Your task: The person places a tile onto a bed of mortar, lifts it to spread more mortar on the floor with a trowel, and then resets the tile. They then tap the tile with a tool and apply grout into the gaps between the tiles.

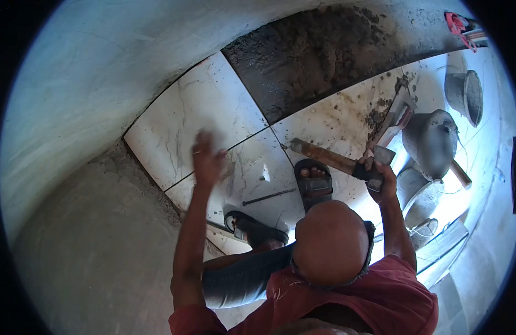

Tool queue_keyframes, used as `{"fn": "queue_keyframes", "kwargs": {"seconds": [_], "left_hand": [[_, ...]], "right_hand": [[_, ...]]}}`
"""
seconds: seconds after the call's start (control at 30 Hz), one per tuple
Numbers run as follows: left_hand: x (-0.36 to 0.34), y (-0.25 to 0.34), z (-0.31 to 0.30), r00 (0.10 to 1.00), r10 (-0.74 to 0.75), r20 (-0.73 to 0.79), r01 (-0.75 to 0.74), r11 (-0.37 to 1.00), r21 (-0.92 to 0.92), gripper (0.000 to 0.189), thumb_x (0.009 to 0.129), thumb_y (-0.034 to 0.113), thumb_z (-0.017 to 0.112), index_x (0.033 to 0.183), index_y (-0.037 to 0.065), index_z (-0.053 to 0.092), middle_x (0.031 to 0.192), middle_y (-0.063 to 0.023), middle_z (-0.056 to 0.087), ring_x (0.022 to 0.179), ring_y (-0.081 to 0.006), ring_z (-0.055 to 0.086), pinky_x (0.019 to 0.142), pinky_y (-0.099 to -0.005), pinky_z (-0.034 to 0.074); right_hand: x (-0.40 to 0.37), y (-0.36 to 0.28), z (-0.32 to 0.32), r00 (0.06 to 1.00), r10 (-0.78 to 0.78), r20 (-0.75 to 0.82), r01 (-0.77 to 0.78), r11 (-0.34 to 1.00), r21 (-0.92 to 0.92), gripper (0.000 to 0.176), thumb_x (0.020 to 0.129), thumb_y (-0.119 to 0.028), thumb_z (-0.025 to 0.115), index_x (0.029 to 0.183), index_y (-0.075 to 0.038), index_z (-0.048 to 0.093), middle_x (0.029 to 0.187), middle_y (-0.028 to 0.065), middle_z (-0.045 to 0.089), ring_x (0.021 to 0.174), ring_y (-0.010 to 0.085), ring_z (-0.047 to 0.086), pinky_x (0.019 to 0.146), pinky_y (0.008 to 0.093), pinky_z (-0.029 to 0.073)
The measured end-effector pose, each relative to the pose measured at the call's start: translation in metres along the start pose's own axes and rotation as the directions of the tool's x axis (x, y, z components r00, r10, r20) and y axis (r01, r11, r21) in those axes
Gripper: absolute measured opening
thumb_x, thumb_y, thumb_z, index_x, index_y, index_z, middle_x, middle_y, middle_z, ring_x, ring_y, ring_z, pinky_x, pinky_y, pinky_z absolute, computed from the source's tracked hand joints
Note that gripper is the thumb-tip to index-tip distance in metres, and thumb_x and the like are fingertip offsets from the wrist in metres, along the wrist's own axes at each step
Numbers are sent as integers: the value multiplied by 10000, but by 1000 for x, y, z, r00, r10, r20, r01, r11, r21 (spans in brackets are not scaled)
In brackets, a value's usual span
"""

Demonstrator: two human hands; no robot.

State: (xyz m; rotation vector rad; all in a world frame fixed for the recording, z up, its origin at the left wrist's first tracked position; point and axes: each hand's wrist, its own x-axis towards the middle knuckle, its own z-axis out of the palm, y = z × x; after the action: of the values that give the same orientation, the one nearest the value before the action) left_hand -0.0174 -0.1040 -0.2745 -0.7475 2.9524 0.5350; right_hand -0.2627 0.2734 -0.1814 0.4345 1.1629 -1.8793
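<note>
Blurred by motion, my left hand (208,161) is over the white marbled floor tiles (213,95), near the joint between two of them. Its thumb and fingers look apart, and nothing shows in it. My right hand (383,181) is closed around the head end of a hammer (330,158), whose wooden handle points left over the tiles. A long thin metal rod (269,197) lies on a tile between my sandalled feet. Beyond the tile edge is a patch of dark wet mortar (314,56).
At the right are a trowel (400,109) with mortar on it, a grey bucket (431,142), another bucket (463,95) behind it and a tilted container (420,195). A wall (90,72) curves along the left. Rough bare floor (102,240) is at the lower left.
</note>
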Motion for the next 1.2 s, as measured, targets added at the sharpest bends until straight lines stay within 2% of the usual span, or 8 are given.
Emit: {"fn": "queue_keyframes", "kwargs": {"seconds": [0.07,0.13,0.43,0.83,0.9,0.93,1.03,1.2], "left_hand": [[8,59,18,988,115,99,-119,992,37,674,814,330,592,1349,36,306,1410,-185,277,1299,-318,282,1032,-445,245],[15,100,28,955,90,283,-77,995,-56,763,790,362,616,1356,-11,266,1419,-196,241,1319,-316,237,1047,-474,220],[6,140,64,985,-72,154,79,996,-40,802,748,334,659,1342,-43,274,1428,-220,203,1311,-336,247,1047,-498,209],[3,137,72,998,-19,68,17,1000,25,696,765,293,641,1316,-10,343,1418,-161,249,1282,-344,295,1013,-504,273],[1,134,75,998,-25,59,24,1000,19,678,772,290,630,1318,4,347,1423,-144,246,1284,-339,295,1011,-505,277],[0,134,74,997,-27,70,26,1000,15,661,780,286,619,1320,18,350,1429,-128,242,1287,-333,295,1008,-506,281],[-4,134,71,994,-26,107,24,999,28,648,788,279,605,1325,27,345,1435,-120,233,1294,-325,288,1005,-512,283],[-12,132,70,994,-86,72,89,995,-46,670,777,283,615,1333,39,332,1434,-135,227,1300,-318,278,998,-517,290]], "right_hand": [[-4,7,-11,997,40,-72,-32,994,104,537,808,-165,504,1285,23,344,791,81,555,991,242,520,921,352,363],[-6,13,-16,989,76,-128,-48,977,206,511,813,-157,494,1276,13,357,801,78,563,993,238,520,924,353,365],[-14,22,-14,978,71,-196,-22,970,241,455,822,-150,479,1242,-1,386,802,68,571,1011,224,521,940,351,361],[-19,10,17,994,-104,31,107,983,-146,514,815,-154,518,1267,19,346,837,82,582,1009,253,523,942,369,370],[-24,14,11,994,-101,-46,92,980,-174,404,851,-193,493,1178,38,442,921,124,603,988,263,541,920,374,395],[-26,14,2,998,-44,-49,35,985,-172,336,883,-244,451,1029,44,543,1000,170,600,959,278,560,895,381,419],[-22,24,-30,998,15,-61,-19,997,-69,359,889,-288,427,900,32,589,993,197,603,913,289,579,867,379,440],[-20,34,-45,996,80,-37,-79,996,35,373,884,-318,439,905,24,586,888,168,621,808,269,599,783,366,475]]}}
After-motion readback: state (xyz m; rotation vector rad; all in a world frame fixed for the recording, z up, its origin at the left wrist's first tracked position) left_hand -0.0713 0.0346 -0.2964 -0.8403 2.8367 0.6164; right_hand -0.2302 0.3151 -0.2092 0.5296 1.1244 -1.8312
